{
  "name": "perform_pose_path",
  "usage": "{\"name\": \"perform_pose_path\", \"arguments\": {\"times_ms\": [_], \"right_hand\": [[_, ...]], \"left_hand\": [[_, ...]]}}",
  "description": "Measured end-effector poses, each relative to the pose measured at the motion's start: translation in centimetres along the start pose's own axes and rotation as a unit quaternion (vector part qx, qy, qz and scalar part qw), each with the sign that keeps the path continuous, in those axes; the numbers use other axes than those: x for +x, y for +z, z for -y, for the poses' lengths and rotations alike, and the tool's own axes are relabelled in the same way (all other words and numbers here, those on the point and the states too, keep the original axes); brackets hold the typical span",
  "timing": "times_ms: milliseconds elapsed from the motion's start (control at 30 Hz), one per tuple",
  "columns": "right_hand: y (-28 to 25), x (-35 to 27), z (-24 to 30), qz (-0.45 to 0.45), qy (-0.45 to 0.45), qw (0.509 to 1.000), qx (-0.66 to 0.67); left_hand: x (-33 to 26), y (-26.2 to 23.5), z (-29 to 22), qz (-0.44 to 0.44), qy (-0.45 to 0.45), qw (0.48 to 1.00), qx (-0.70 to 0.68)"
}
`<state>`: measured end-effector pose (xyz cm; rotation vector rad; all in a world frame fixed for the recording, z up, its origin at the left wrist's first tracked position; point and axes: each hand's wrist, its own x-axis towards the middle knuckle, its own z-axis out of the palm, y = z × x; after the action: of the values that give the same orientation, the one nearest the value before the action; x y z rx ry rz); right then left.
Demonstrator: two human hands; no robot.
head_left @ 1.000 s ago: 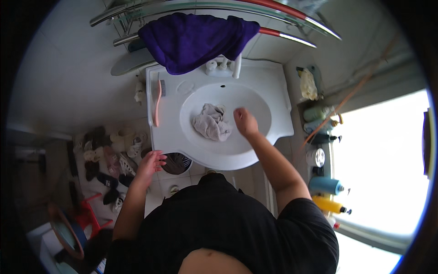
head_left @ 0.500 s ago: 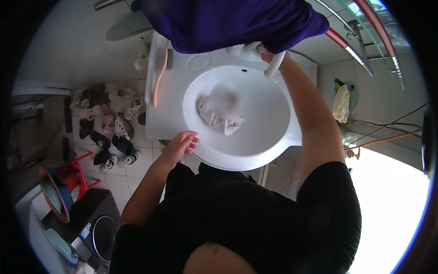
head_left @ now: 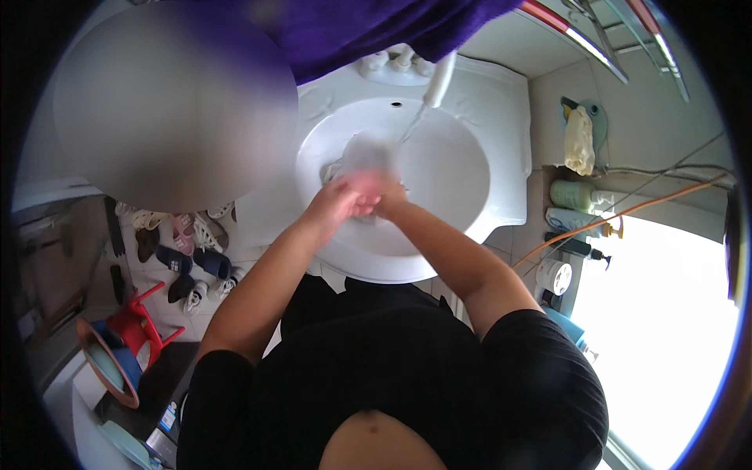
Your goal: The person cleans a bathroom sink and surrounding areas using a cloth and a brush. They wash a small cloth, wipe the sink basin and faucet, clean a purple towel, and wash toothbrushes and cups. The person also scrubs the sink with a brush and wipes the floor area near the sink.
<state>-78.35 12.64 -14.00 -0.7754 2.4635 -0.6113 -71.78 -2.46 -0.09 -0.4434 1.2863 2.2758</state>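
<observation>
Over the white washbasin [head_left: 458, 184] my two hands meet above a pale, crumpled cloth [head_left: 332, 170]. My left hand [head_left: 345, 201] has its fingers loosely bent and a little apart, with nothing visible between them. Touching or nearly touching it is my right hand [head_left: 392, 200]; its fingers are hidden behind the left hand and a blurred patch, so its grip cannot be made out. Water [head_left: 413, 124] runs from the white spout [head_left: 440, 81] into the bowl, behind my hands. The blurred patch covers much of the cloth.
A purple cloth [head_left: 376, 35] hangs over the basin's back edge. Bottles, including a green one [head_left: 573, 194], stand at the right. Shoes [head_left: 196, 254] and a red stool [head_left: 139, 323] are on the left. A large grey blur hides the upper left.
My right hand has come from the tap down into the basin, and my left hand from the rim to join it. Water now runs from the spout.
</observation>
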Motion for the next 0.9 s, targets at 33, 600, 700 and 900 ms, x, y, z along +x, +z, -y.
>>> {"name": "perform_pose_path", "arguments": {"times_ms": [33, 600, 700, 900], "right_hand": [[-2.0, -1.5, 2.9, 0.025, 0.036, 0.999, 0.009], [-16.9, -0.6, 4.7, -0.101, 0.064, 0.792, 0.599], [-16.6, -0.2, 3.6, -0.127, 0.042, 0.821, 0.555], [-13.6, -0.4, 1.0, -0.008, 0.148, 0.708, 0.691]], "left_hand": [[1.7, 0.6, -0.6, 0.001, 0.007, 1.0, -0.023], [10.8, 1.8, -2.2, -0.075, 0.113, 0.987, 0.083], [10.7, -0.1, -2.1, -0.05, 0.061, 0.985, 0.154], [7.6, 2.7, -4.0, -0.037, 0.186, 0.98, 0.053]]}}
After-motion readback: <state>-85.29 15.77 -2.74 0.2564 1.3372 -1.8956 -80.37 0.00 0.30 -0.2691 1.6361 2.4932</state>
